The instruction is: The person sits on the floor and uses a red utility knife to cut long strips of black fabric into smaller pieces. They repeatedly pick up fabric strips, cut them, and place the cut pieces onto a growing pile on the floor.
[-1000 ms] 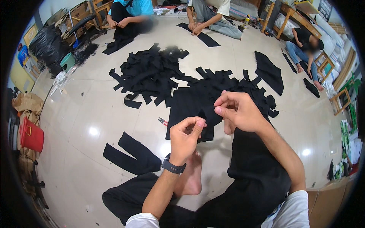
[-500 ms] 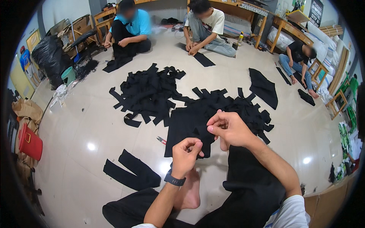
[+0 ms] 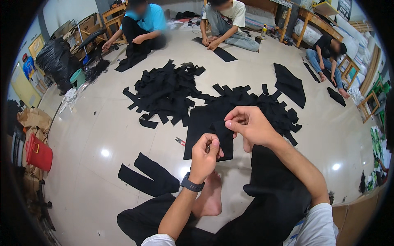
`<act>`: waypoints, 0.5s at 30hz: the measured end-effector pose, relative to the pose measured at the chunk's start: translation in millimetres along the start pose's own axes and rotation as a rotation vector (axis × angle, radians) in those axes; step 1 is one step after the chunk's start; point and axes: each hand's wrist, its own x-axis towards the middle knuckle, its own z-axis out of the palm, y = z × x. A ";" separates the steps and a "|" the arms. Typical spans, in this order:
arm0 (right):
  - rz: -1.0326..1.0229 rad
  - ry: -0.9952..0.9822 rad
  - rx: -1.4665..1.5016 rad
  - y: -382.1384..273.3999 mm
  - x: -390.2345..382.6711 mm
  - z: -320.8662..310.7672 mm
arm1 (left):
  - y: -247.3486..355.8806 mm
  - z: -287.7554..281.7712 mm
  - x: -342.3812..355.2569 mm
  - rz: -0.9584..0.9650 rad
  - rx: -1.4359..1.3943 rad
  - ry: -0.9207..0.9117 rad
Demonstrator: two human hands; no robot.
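My left hand (image 3: pixel 206 158), with a dark watch on its wrist, is closed, thumb against curled fingers. My right hand (image 3: pixel 252 126) pinches with thumb and index finger, higher and to the right. A small black fabric piece (image 3: pixel 222 135) spans the gap between both hands' fingertips; its edges blend into the dark cloth behind. Under it, a larger black fabric panel (image 3: pixel 197 127) lies on the floor. Left of that panel are red-handled thread snips (image 3: pixel 179 141), partly tucked beside its edge.
Heaps of black fabric strips (image 3: pixel 166 92) lie ahead. A V-shaped black piece (image 3: pixel 150 176) is at the near left, a curved black panel (image 3: pixel 289 86) at the far right. Several people sit on the floor beyond, handling black cloth. A red bin (image 3: pixel 39 152) stands left.
The view has tilted slightly, shifting the scene up and right. My hands stay close together, and the small black fabric piece now shows more between them. The person in blue has reached one arm out sideways.
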 end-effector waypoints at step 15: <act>0.018 0.145 0.221 14.2 5.0 -10.6 | -20.2 12.9 -1.7 0.094 0.141 0.061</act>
